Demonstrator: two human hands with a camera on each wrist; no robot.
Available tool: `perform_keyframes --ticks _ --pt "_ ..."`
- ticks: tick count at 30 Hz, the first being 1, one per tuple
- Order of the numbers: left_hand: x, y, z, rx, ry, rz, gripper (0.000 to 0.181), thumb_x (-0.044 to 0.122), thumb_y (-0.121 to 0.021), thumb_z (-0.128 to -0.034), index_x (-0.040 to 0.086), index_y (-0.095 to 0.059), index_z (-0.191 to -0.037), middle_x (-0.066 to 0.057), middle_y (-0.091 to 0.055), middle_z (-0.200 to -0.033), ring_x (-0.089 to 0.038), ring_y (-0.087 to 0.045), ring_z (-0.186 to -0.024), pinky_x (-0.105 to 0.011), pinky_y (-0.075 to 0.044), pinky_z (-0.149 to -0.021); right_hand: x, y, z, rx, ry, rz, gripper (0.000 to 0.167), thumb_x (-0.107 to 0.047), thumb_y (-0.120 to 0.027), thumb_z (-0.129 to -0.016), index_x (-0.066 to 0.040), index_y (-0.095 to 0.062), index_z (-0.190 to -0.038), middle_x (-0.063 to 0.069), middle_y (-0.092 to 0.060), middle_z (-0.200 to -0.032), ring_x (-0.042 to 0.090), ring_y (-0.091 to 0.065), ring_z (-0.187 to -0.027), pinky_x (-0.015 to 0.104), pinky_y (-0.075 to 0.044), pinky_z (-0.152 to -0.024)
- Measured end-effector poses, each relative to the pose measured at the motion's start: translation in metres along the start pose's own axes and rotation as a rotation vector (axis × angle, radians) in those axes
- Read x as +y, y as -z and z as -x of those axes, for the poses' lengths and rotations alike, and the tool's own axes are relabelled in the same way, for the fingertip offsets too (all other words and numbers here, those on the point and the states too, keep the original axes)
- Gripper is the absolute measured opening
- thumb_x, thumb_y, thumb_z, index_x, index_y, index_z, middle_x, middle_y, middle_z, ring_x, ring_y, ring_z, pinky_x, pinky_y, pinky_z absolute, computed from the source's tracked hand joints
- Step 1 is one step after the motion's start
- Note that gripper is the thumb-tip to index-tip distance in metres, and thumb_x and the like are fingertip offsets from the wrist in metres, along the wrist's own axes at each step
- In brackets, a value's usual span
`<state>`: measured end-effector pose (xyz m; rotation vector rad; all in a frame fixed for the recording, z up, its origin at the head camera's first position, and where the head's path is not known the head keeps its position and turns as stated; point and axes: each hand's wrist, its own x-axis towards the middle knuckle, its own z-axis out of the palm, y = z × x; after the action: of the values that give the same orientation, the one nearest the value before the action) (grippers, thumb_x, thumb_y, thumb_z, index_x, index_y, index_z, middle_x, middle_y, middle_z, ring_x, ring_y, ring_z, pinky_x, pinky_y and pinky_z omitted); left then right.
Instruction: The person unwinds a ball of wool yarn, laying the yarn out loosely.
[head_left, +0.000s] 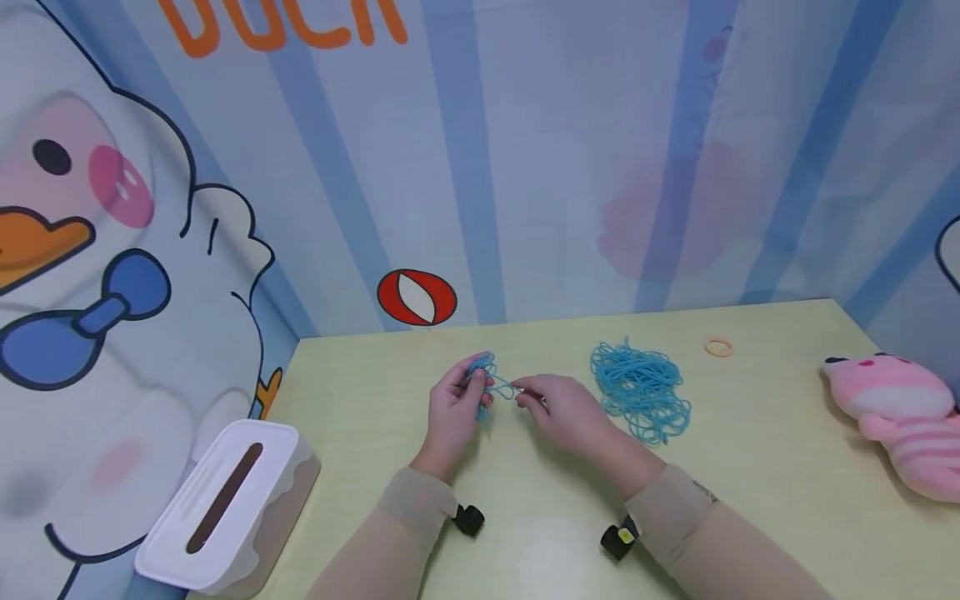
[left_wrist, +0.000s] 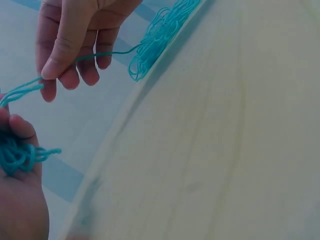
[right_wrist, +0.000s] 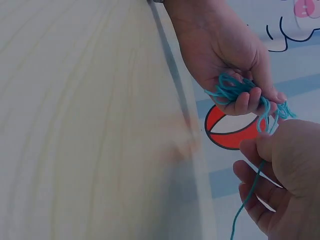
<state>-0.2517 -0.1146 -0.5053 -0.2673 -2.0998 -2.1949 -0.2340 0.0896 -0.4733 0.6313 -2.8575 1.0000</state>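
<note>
My left hand (head_left: 450,415) grips a small looped bundle of blue yarn (right_wrist: 232,89), with loops poking out past the curled fingers. Just right of it, my right hand (head_left: 568,410) pinches a loop of the same yarn between thumb and forefinger; short strands stretch between the two hands. A single strand (left_wrist: 120,52) runs from behind the right hand's fingers to a larger loose pile of blue yarn (head_left: 641,387) on the table, right of that hand. Part of the bundle is hidden inside the left palm.
A white-lidded tissue box (head_left: 258,500) stands at the table's left edge. An orange ring (head_left: 718,347) lies beyond the yarn pile to the right. A pink striped plush toy (head_left: 903,417) lies at the far right. A printed cloth backdrop (head_left: 540,167) hangs behind the table (head_left: 750,433).
</note>
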Motion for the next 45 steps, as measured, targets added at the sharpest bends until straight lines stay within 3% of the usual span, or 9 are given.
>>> perform_keyframes --ticks 6,9,12,17,21,26,32,40,45 --pt "0.000 -0.002 -0.002 -0.012 0.011 0.003 0.034 0.014 -0.064 -0.1120 0.009 -0.069 -0.145 -0.031 -0.072 -0.119 -0.017 -0.066 -0.086 -0.017 -0.060 -0.076 0.000 0.015 0.006 0.174 -0.034 -0.059 0.025 -0.018 -0.065 -0.112 -0.009 -0.080 -0.129 0.006 -0.084 -0.113 0.022 -0.080 -0.100 0.039 -0.065 -0.080" --pt "-0.001 -0.001 -0.001 -0.028 -0.003 -0.019 0.030 0.014 -0.066 -0.1109 0.006 -0.071 -0.140 -0.038 -0.070 -0.122 -0.019 -0.067 -0.086 -0.017 -0.060 -0.076 0.000 0.025 0.009 0.280 -0.022 -0.098 0.025 -0.019 -0.065 -0.112 -0.009 -0.080 -0.129 0.007 -0.084 -0.109 0.023 -0.079 -0.092 0.032 -0.056 -0.060" --pt "-0.002 -0.001 0.000 -0.022 -0.023 -0.042 0.024 0.013 -0.067 -0.1107 0.005 -0.074 -0.132 -0.037 -0.070 -0.115 -0.015 -0.067 -0.080 -0.018 -0.060 -0.074 0.001 0.033 0.012 0.367 -0.014 -0.134 0.023 -0.019 -0.065 -0.112 -0.010 -0.080 -0.128 0.006 -0.085 -0.106 0.022 -0.077 -0.087 0.027 -0.045 -0.051" --pt "-0.004 -0.001 0.001 0.024 -0.035 -0.017 0.020 0.013 -0.063 -0.1124 0.001 -0.071 -0.126 -0.032 -0.068 -0.108 -0.010 -0.067 -0.077 -0.019 -0.060 -0.075 0.010 0.044 0.022 0.502 0.008 -0.225 0.019 -0.013 -0.069 -0.109 -0.005 -0.080 -0.121 0.006 -0.084 -0.097 0.019 -0.076 -0.084 0.021 -0.053 -0.060" --pt "-0.005 0.000 0.000 0.063 -0.046 -0.002 0.018 0.015 -0.060 -0.1143 0.003 -0.069 -0.125 -0.033 -0.067 -0.107 -0.011 -0.069 -0.076 -0.021 -0.062 -0.075 0.023 0.054 0.035 0.587 0.040 -0.290 0.016 -0.006 -0.069 -0.107 0.001 -0.080 -0.115 0.011 -0.082 -0.091 0.006 -0.072 -0.078 0.013 -0.056 -0.069" --pt "-0.006 0.000 -0.001 0.110 -0.052 0.023 0.016 0.016 -0.059 -0.1150 0.005 -0.067 -0.124 -0.033 -0.066 -0.106 -0.010 -0.066 -0.071 -0.020 -0.061 -0.071 0.044 0.070 0.055 0.629 -0.017 -0.300 0.017 -0.010 -0.068 -0.108 0.000 -0.080 -0.113 0.015 -0.080 -0.089 -0.009 -0.064 -0.077 0.008 -0.053 -0.071" --pt "-0.004 0.000 -0.001 0.142 -0.046 0.090 0.017 0.019 -0.056 -0.1163 0.005 -0.064 -0.124 -0.010 -0.066 -0.095 -0.012 -0.061 -0.070 -0.020 -0.057 -0.066 0.071 0.088 0.083 0.564 -0.183 -0.179 0.023 -0.022 -0.067 -0.109 -0.004 -0.080 -0.116 0.013 -0.080 -0.096 -0.008 -0.061 -0.078 0.010 -0.050 -0.069" --pt "-0.002 0.001 0.000 0.133 -0.050 0.079 0.017 0.021 -0.059 -0.1156 0.008 -0.065 -0.124 -0.011 -0.070 -0.100 -0.013 -0.067 -0.080 -0.021 -0.061 -0.074 0.104 0.100 0.101 0.234 -0.349 0.026 0.037 -0.033 -0.065 -0.110 -0.002 -0.078 -0.128 0.015 -0.082 -0.108 0.023 -0.073 -0.091 0.031 -0.054 -0.071" --pt "-0.005 0.000 -0.001 0.122 -0.037 0.098 0.015 0.016 -0.060 -0.1147 0.007 -0.066 -0.124 -0.028 -0.071 -0.109 -0.011 -0.071 -0.080 -0.021 -0.064 -0.077 0.108 0.097 0.098 0.131 -0.389 0.118 0.038 -0.029 -0.066 -0.106 0.000 -0.078 -0.129 0.023 -0.079 -0.117 0.030 -0.070 -0.083 0.040 -0.050 -0.066"
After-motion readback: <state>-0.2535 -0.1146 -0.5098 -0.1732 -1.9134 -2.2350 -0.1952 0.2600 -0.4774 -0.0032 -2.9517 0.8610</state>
